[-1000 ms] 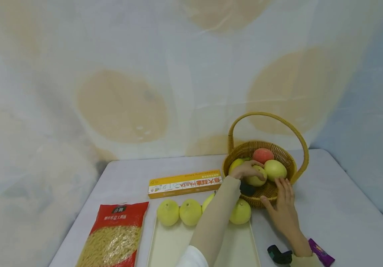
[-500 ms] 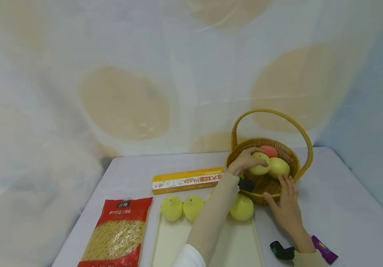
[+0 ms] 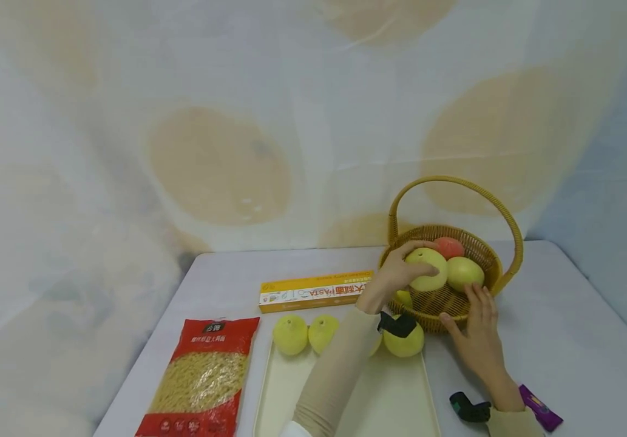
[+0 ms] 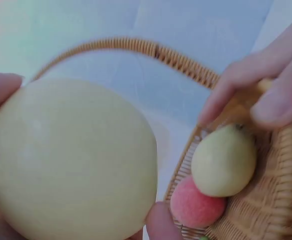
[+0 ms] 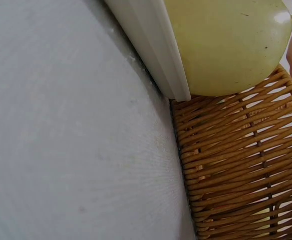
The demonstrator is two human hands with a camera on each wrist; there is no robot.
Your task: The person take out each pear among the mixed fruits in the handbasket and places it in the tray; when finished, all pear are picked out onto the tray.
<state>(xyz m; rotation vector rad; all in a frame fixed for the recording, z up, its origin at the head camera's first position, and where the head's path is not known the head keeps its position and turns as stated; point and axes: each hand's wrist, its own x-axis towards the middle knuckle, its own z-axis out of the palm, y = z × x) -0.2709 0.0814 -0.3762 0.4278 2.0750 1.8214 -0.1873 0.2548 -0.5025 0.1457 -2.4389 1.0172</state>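
Note:
My left hand (image 3: 400,270) reaches over the wicker basket (image 3: 501,282) and grips a round yellow-green fruit (image 3: 427,269), thumb and fingers spread about its sides. In the left wrist view, that fruit (image 4: 75,160) fills the left half. My right hand (image 3: 477,340) rests at the basket's front right rim, fingers extended and thumb apart. Close to its fingertips lies a second yellow-green fruit (image 3: 464,274) inside the basket, beside a pinkish-red peach-like fruit (image 3: 450,247). Another yellow fruit (image 3: 403,298) shows low in the basket, partly hidden by my left hand.
A pale tray (image 3: 346,406) stands in front, with several yellow-green fruits (image 3: 290,335) along its far edge, partly behind my left sleeve. Beyond it is a pasta box (image 3: 315,292). A red pasta bag (image 3: 204,376) lies left; a purple wrapper (image 3: 539,408) lies by my right wrist.
My left hand has raised the gripped fruit from among the others in the basket. My right hand has stayed at the rim. The head view has shifted slightly.

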